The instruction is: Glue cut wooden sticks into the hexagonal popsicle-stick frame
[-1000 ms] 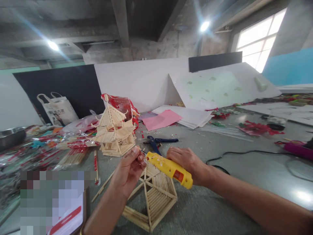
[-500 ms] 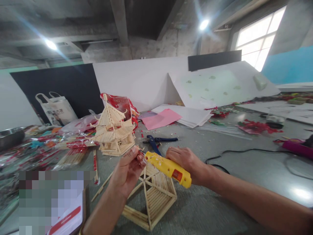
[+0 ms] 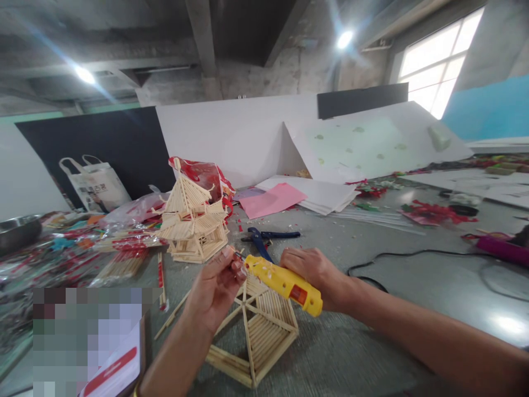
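My right hand (image 3: 308, 270) is wrapped round a yellow glue gun (image 3: 285, 282), its nozzle pointing left. At the nozzle tip, the fingers of my left hand (image 3: 219, 286) are pinched together; what they hold is too small to make out. Beneath both hands lies a hexagonal frame of wooden sticks (image 3: 270, 336), some of its triangular sections filled with parallel sticks and others open. Behind my left hand stands a small tiered pavilion (image 3: 192, 220) built of the same sticks. Blue-handled cutters (image 3: 260, 242) rest on the table just beyond the glue gun.
Bagged sticks (image 3: 122, 264) and colourful scraps crowd the left side. A phone (image 3: 118, 364), partly blurred, is at the lower left. Pink paper (image 3: 275, 199) and white sheets lie at the back. A black cable (image 3: 397, 255) runs across the right.
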Available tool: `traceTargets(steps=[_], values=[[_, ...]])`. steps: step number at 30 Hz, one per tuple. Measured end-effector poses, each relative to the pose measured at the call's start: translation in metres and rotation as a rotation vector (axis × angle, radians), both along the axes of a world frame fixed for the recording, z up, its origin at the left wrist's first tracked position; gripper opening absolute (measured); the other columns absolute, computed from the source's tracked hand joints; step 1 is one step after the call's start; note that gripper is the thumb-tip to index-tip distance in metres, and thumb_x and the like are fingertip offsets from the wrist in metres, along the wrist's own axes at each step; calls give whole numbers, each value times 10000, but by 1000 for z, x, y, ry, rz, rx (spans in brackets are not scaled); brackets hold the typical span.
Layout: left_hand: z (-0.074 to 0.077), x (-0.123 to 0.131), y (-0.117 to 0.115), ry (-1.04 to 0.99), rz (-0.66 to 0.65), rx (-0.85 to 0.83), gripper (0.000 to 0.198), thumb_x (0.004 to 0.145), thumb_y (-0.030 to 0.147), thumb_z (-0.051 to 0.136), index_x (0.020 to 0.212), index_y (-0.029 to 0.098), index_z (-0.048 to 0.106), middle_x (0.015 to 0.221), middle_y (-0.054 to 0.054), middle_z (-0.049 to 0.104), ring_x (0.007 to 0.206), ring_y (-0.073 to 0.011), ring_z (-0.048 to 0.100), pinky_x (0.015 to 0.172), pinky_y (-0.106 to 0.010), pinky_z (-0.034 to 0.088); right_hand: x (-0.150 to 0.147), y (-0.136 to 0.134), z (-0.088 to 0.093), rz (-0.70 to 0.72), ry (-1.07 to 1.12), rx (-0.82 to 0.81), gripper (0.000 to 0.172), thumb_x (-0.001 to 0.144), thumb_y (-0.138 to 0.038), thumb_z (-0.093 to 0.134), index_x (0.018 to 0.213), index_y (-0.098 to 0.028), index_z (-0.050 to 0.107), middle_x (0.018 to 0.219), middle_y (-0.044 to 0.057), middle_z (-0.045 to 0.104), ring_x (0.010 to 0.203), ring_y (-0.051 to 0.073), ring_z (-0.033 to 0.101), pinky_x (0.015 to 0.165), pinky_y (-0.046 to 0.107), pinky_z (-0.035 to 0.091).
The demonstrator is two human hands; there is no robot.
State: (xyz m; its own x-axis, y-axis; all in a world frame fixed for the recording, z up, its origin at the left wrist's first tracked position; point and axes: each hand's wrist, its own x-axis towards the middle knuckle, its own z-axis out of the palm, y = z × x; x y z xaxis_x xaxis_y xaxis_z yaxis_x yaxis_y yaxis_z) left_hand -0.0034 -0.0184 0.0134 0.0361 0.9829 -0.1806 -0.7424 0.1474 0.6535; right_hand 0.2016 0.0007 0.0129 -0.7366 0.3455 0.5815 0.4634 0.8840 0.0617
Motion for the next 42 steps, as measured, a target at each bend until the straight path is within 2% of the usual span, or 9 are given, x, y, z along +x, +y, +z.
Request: traceTargets(steps=[5,8,11,14,18,21,27,31,42], values=[[-1,-2,2,-29,-48,105,60,702,106,644,674,111,591,653,-1,537,547,-53,483,503,-171,438,2,5,-2,-9,-8,29,144,817,-273,373,722,-187,437,653,33,530,564,127,449,502,253,296],[-3,-5,3,59,-61,180,116,639,136,708,657,123,594,665,15,527,561,-50,465,515,-169,410,11,18,-3,-113,-29,20,114,797,-260,414,754,-172,473,691,48,558,605,133,487,527,243,313],[-3,-10,4,357,-62,235,152,607,202,741,631,123,614,637,23,523,549,-47,438,521,-171,373,27,41,-5,-338,-73,-1,101,773,-237,462,810,-155,507,785,85,594,726,164,541,574,243,326],[-2,-18,7,798,-116,271,175,602,265,738,669,126,655,610,24,544,540,-53,420,535,-181,336,45,68,-10,-561,-112,-46,160,797,-289,459,823,-147,530,847,100,605,774,181,552,583,248,309],[2,-23,7,1268,-414,300,190,626,325,690,664,140,667,591,21,570,567,-87,447,576,-213,326,60,90,-19,-722,-134,-151,327,844,-454,404,803,-165,553,784,64,613,719,174,549,543,251,257],[3,-21,6,1434,-581,324,201,652,347,637,633,147,656,549,33,526,541,-93,416,550,-222,302,61,94,-23,-764,-157,-235,399,834,-530,401,807,-171,571,792,57,628,693,167,546,526,250,230],[-4,-22,12,1619,-690,366,225,658,372,604,629,155,659,546,25,537,532,-101,419,529,-224,298,56,95,-26,-771,-191,-303,413,819,-552,425,844,-173,589,814,57,638,677,159,536,517,249,218],[-8,-24,14,1684,-710,383,244,663,397,601,615,164,657,565,14,572,541,-106,447,533,-222,314,56,96,-27,-754,-200,-309,410,816,-554,432,868,-181,595,821,51,633,689,164,537,520,249,227],[-6,-21,13,1753,-730,449,236,698,368,547,640,168,658,573,16,559,553,-107,450,528,-216,307,56,97,-30,-760,-185,-336,400,801,-536,459,892,-178,614,819,52,632,683,177,546,510,250,233]])
